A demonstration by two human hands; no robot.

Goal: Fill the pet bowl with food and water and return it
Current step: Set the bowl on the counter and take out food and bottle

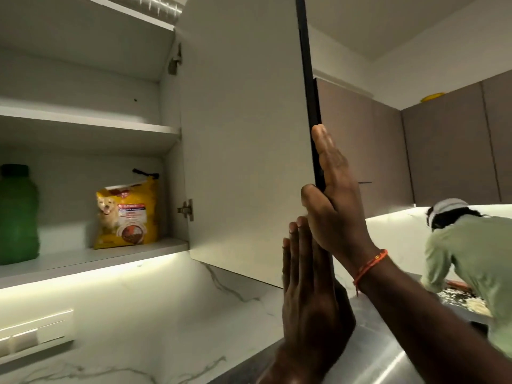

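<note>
— Where's the food?
— Yellow bag (127, 216) stands on the bottom shelf (110, 256); no bowl in view.
— Hands?
— Right hand (336, 206) grips the door (243, 134) edge; left hand (307, 286) flat (empty). Releasing could swing it shut.

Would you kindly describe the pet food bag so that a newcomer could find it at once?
Look into the open wall cupboard on the left, its door swung out. On the lowest shelf, near the right-hand wall, stands the pet food bag. It is yellow with a dog pictured on it, unlike the green bottle further left.
</note>
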